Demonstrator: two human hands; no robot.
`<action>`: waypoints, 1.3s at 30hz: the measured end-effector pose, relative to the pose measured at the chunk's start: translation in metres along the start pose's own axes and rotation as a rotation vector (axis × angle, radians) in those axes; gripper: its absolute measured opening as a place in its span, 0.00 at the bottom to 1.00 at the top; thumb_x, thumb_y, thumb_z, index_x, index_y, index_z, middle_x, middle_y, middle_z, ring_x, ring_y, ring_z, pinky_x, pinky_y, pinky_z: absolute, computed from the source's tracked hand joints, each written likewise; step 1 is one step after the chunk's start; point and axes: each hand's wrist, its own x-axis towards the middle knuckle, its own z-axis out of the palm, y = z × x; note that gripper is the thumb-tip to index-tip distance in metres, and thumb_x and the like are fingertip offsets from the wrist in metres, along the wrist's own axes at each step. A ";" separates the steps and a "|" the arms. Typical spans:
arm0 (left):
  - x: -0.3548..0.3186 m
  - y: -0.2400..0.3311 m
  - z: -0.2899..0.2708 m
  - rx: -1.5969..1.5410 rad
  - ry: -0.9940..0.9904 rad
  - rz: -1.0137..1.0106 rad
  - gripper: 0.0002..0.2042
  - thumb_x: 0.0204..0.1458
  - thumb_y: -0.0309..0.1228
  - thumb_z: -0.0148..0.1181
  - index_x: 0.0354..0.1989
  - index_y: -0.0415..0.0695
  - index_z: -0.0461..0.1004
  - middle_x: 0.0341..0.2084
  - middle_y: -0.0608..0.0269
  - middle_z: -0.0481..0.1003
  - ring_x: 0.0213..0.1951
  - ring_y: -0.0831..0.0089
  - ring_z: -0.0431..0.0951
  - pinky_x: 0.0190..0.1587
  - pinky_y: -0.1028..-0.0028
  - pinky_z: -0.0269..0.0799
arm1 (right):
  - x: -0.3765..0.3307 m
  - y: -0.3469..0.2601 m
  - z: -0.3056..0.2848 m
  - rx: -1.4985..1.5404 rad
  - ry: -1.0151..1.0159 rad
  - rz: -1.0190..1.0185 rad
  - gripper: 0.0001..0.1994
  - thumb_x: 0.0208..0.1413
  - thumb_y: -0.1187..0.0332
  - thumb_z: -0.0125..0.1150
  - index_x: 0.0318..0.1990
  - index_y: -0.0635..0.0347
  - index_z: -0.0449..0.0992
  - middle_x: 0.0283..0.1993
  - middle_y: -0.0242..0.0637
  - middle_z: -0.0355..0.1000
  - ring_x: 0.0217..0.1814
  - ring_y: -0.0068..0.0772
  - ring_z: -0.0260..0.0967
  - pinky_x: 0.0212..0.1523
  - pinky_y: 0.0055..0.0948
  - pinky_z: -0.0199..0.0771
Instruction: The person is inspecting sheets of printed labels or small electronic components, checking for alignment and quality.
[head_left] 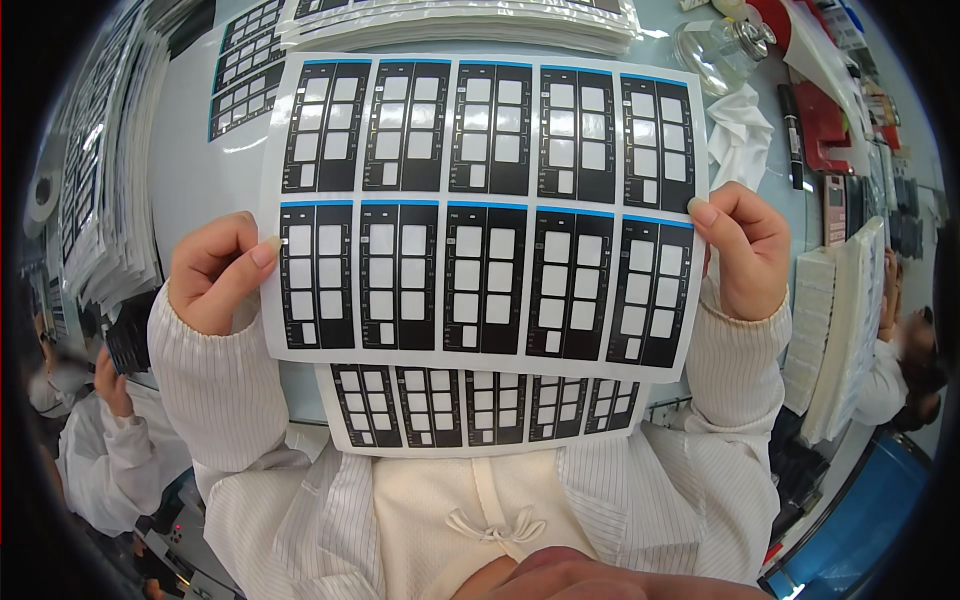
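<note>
A white sheet of printed labels point(487, 199) is held up in front of me, with two rows of black panels bearing white windows and blue top edges. My left hand point(222, 268) pinches its left edge between thumb and fingers. At the right edge, my right hand point(745, 245) grips the same sheet, thumb on top. Below it, partly covered, another sheet of the same kind point(485, 440) lies at the table's near edge. The fingertips behind the held sheet are hidden.
Stacks of sheets stand at the left point(120, 170) and at the back point(460, 38). Loose label strips point(245, 70) lie back left. At right are a glass jar point(715, 55), crumpled white tissue point(738, 135), a black marker point(791, 135) and white blocks point(810, 320). Other people sit on both sides.
</note>
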 end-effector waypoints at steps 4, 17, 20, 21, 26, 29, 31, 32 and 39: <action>-0.003 -0.002 0.001 0.006 0.026 0.042 0.11 0.49 0.27 0.52 0.17 0.39 0.62 0.14 0.69 0.62 0.19 0.82 0.57 0.24 0.81 0.54 | 0.000 -0.002 0.000 0.007 -0.006 -0.025 0.08 0.50 0.70 0.58 0.24 0.64 0.71 0.17 0.29 0.66 0.14 0.15 0.59 0.16 0.13 0.57; 0.001 0.000 0.004 0.051 0.039 0.048 0.11 0.47 0.28 0.52 0.16 0.39 0.62 0.14 0.68 0.62 0.19 0.82 0.57 0.24 0.80 0.54 | 0.003 -0.002 -0.004 -0.005 0.012 -0.007 0.08 0.50 0.69 0.58 0.24 0.64 0.71 0.18 0.30 0.67 0.14 0.15 0.60 0.16 0.13 0.57; 0.001 -0.001 0.004 0.066 0.044 0.054 0.11 0.46 0.28 0.53 0.16 0.38 0.62 0.14 0.68 0.62 0.19 0.82 0.57 0.24 0.80 0.54 | 0.002 -0.002 -0.004 -0.007 0.013 -0.015 0.08 0.50 0.69 0.58 0.25 0.64 0.71 0.17 0.30 0.67 0.14 0.15 0.60 0.16 0.13 0.57; 0.000 -0.002 0.004 0.064 0.045 0.052 0.11 0.46 0.28 0.53 0.16 0.38 0.62 0.14 0.68 0.62 0.19 0.82 0.57 0.24 0.80 0.54 | 0.002 -0.002 -0.005 -0.007 0.008 -0.016 0.08 0.50 0.69 0.58 0.25 0.65 0.71 0.17 0.30 0.67 0.14 0.15 0.60 0.16 0.13 0.57; -0.002 -0.002 0.006 0.058 0.039 0.053 0.11 0.46 0.28 0.52 0.16 0.38 0.62 0.14 0.68 0.61 0.19 0.82 0.57 0.25 0.81 0.53 | 0.000 -0.003 -0.004 -0.017 0.005 -0.012 0.08 0.50 0.69 0.57 0.25 0.65 0.71 0.17 0.30 0.67 0.15 0.15 0.60 0.16 0.13 0.57; -0.001 -0.002 0.006 0.058 0.040 0.056 0.11 0.46 0.27 0.52 0.16 0.38 0.61 0.14 0.68 0.61 0.19 0.82 0.57 0.24 0.81 0.53 | 0.000 -0.001 -0.005 -0.017 0.004 -0.007 0.08 0.51 0.69 0.57 0.25 0.65 0.72 0.18 0.30 0.67 0.15 0.15 0.60 0.16 0.13 0.57; 0.002 -0.002 0.008 0.057 0.044 0.049 0.11 0.46 0.27 0.52 0.16 0.39 0.61 0.14 0.68 0.61 0.19 0.82 0.57 0.24 0.80 0.53 | 0.002 0.002 -0.005 -0.006 0.011 -0.008 0.08 0.51 0.69 0.57 0.25 0.65 0.72 0.17 0.30 0.68 0.14 0.15 0.60 0.16 0.13 0.57; 0.000 0.001 0.007 0.058 0.049 0.052 0.11 0.46 0.27 0.52 0.16 0.39 0.61 0.14 0.68 0.61 0.19 0.82 0.57 0.24 0.80 0.53 | 0.002 0.000 -0.004 -0.006 0.009 -0.014 0.08 0.51 0.69 0.57 0.25 0.65 0.72 0.17 0.30 0.68 0.14 0.15 0.60 0.16 0.13 0.57; 0.004 0.004 0.004 0.040 -0.002 -0.014 0.12 0.47 0.28 0.51 0.15 0.39 0.61 0.14 0.68 0.61 0.18 0.82 0.56 0.23 0.80 0.53 | 0.007 0.001 -0.005 0.022 0.008 0.020 0.09 0.51 0.69 0.56 0.24 0.64 0.71 0.16 0.30 0.67 0.13 0.15 0.60 0.15 0.13 0.56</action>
